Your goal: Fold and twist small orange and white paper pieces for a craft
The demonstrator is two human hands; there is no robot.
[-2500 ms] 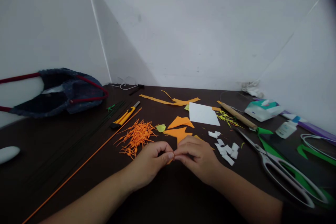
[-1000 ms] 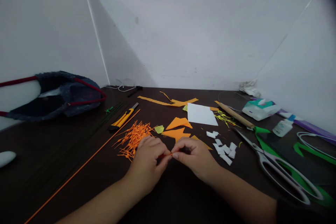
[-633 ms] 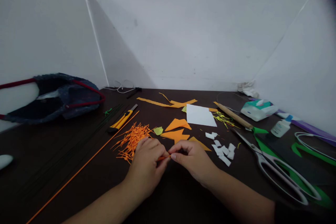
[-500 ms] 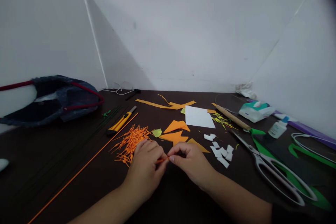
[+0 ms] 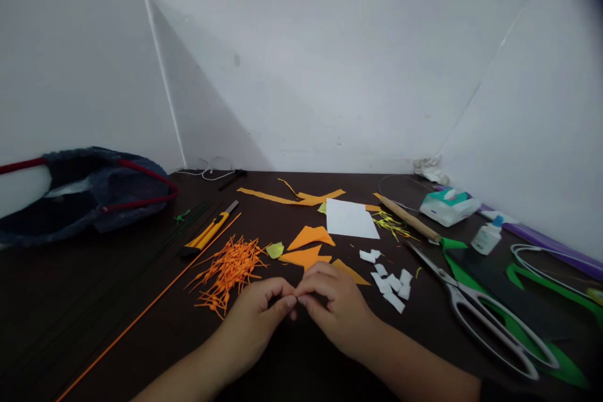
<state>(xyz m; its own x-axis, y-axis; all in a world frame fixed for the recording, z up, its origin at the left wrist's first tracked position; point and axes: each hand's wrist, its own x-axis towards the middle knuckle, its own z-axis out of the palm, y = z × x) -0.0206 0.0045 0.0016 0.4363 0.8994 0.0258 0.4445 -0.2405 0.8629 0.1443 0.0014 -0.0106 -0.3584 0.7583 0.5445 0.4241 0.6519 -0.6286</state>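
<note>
My left hand (image 5: 266, 311) and my right hand (image 5: 332, 308) meet fingertip to fingertip over the dark table, both closed in a pinch. A thin orange paper strip showed between them half a second ago; at this moment the fingers hide it. Left of my left hand lies a heap of twisted orange paper pieces (image 5: 233, 270) with thin stems and small knobs. Behind my right hand are cut pieces of orange paper (image 5: 311, 237), and a yellow-green scrap (image 5: 275, 250) lies beside them.
A yellow utility knife (image 5: 210, 233) and a long orange stick (image 5: 151, 304) lie left. On the right are white scraps (image 5: 389, 282), large scissors (image 5: 490, 320), a glue bottle (image 5: 487, 237) and a tissue pack (image 5: 450, 206). White paper (image 5: 352, 218) lies behind; a denim basket (image 5: 127, 191) stands far left.
My fingertips have drawn together and turned, so the orange strip seen between them is now covered. My left hand has shifted off the heap's edge. The view has tilted slightly upward.
</note>
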